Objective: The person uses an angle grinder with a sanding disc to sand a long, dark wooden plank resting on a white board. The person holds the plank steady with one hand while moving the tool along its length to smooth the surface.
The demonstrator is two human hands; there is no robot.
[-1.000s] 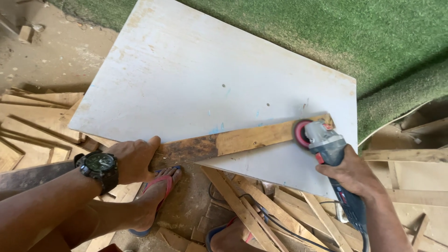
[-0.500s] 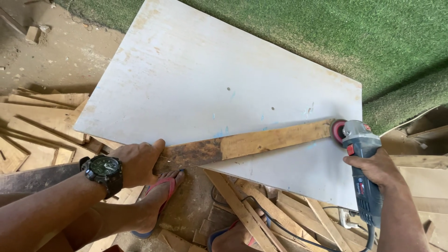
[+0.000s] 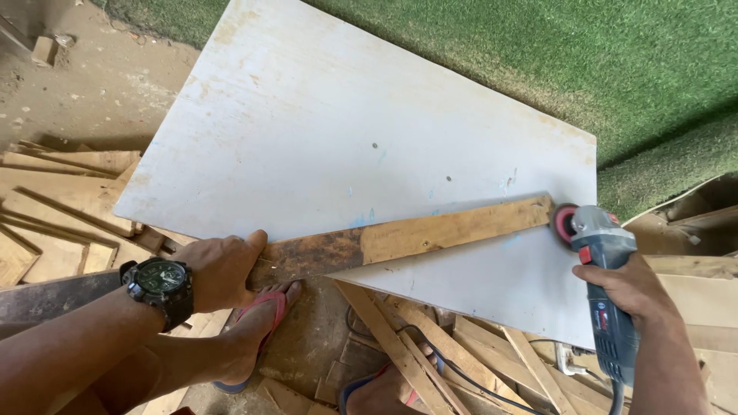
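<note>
A person crouches over a large white board that lies tilted across a heap of wood scraps on a dusty floor, with green artificial turf running along its far and right edges. A long wooden plank lies across the near part of the board, running from the near left up toward the right edge, its left stretch dark and stained, its right stretch pale and bare.

The left hand, a black wristwatch on the wrist, presses down flat on the dark left end of the plank, fingers spread over its top and thumb along the near side; the grip is a loose hold-down, not a closed fist. The right hand is wrapped tight around the body of a blue-grey angle grinder, fingers fully closed on it. The grinder's pink disc stands just beside the right end of the plank, at the board's right edge; whether disc and wood are touching cannot be told. A black cord trails from the tool across the loose slats near the person's feet.

A foot in a red flip-flop rests on the floor just under the board's near edge, below the left hand.
</note>
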